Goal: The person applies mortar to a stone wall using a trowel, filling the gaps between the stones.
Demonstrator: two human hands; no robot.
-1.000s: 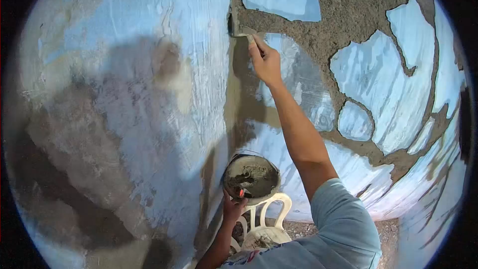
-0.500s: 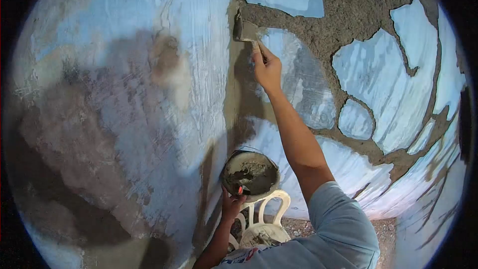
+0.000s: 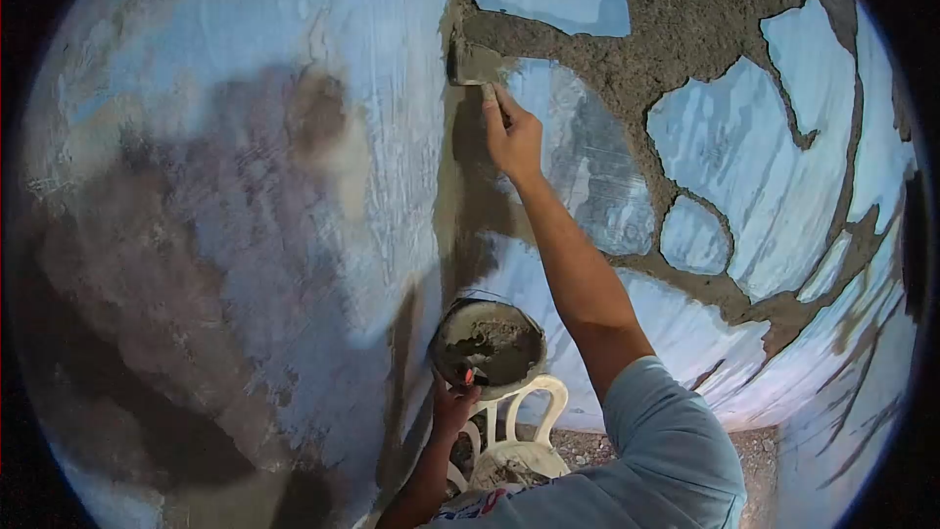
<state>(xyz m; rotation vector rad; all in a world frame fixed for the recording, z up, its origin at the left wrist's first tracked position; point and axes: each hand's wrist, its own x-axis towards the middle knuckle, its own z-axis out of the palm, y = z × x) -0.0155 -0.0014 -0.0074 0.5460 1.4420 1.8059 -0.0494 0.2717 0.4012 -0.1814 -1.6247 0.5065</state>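
My right hand [image 3: 513,142] is closed around the handle of a putty knife [image 3: 474,81]. Its blade lies against the wall at the inner corner, over a strip of smooth wet mortar [image 3: 464,176] that runs down the corner. Lower down, my left hand [image 3: 454,406] grips the near left rim of a round bucket [image 3: 537,364]. Grey mortar [image 3: 501,341] fills part of the bucket. A tool with a red-tipped handle [image 3: 469,376] rests inside it near my left fingers; the rest of that tool is hard to make out.
A white plastic chair [image 3: 550,402] stands below the bucket, with grey material on its seat. The left wall [image 3: 323,186] has worn blue paint. On the right wall, rough bare cement [image 3: 685,10] surrounds blue paint patches [image 3: 749,137]. Gravelly ground [image 3: 756,460] shows beneath.
My right hand has moved slightly left with the putty knife, bringing the blade closer into the corner. My left hand and the bucket stay nearly where they were.
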